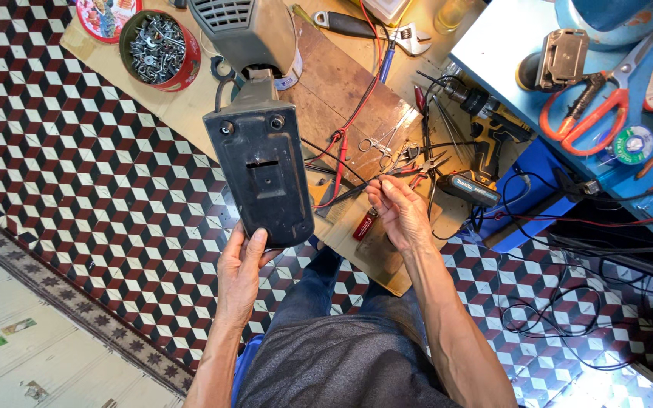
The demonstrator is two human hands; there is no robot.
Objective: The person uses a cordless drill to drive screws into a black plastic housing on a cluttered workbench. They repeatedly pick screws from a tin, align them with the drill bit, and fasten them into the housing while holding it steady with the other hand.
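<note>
Leftmost, top edge: a red lid [107, 17] and just right of it a red tin [159, 50] full of screws, both on a cardboard sheet [190, 106] laid over the checkered floor [92, 196]. Next, the left hand [240, 273] grips the near end of a black base [261, 170], thumb on top, fingers wrapped under; the base is tilted up w/ its underside facing the cam, its far end joined to a grey housing [245, 32] that blocks part of the board behind. Right of that, a wood board [341, 98] w/ red and black leads [339, 162] running across it. The right hand [400, 213] is pinched on a thin dark probe [357, 193] at the board's near edge, well apart from the base. Around it: a spanner [372, 30] up top, forceps [382, 143], red pliers [426, 168], a drill [485, 143] just beyond. Far right, a blue bench [493, 53] carries orange scissors [595, 106] and a tape roll [632, 143]; loose cables [546, 302] trail on the floor below.
</note>
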